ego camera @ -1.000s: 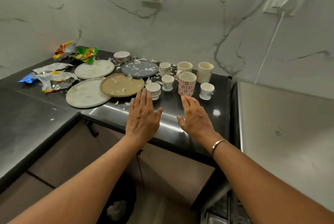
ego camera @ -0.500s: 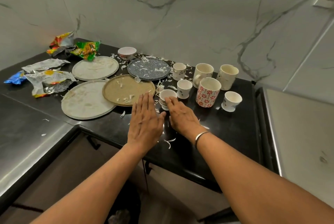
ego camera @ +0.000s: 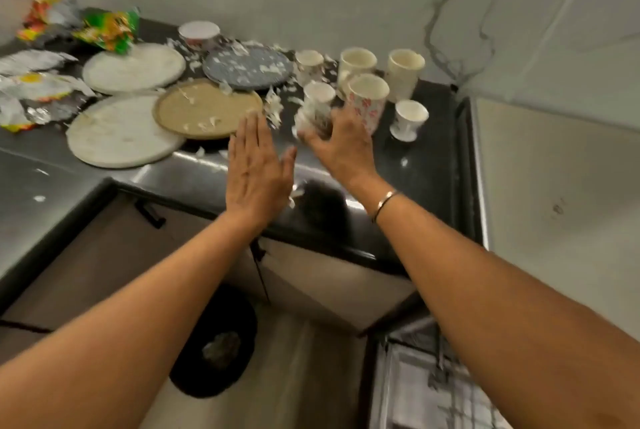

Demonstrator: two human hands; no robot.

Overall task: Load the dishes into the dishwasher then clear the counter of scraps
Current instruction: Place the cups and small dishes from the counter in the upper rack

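Fingers (ego camera: 353, 125) of the right hand (ego camera: 343, 148) curl round a small cup (ego camera: 313, 117), thumb on its near side, holding it tilted just above the counter (ego camera: 415, 165) at 12 o'clock in the head view; blur hides whether a handle is caught. At 11 o'clock the left hand (ego camera: 258, 175) is held flat over the counter edge, its fingers (ego camera: 251, 137) straight and pressed together, holding nothing, tips near the tan plate (ego camera: 204, 110). By its look the cup should be light, stiff and brittle, with a glazed wall that could slip, so a grasp across the wall, thumb opposing fingers, suits it. Counting dishes: four plates at 10 to 11 o'clock, namely the tan one, two pale plates (ego camera: 124, 132) and a grey plate (ego camera: 247, 68); seven cups clustered at 12 to 1 o'clock, namely the held one, three more small cups (ego camera: 410, 117), a flowered mug (ego camera: 369, 99) and two plain mugs (ego camera: 405, 70); one little bowl (ego camera: 199, 32) at the back. White scraps (ego camera: 273, 106) lie scattered, too many to count. Crumpled wrappers (ego camera: 107, 28), at least four, sit at 10 o'clock. A wire rack (ego camera: 433, 390), likely the dishwasher's, shows at 5 o'clock, and a dark bin (ego camera: 214, 342) at 7 o'clock.
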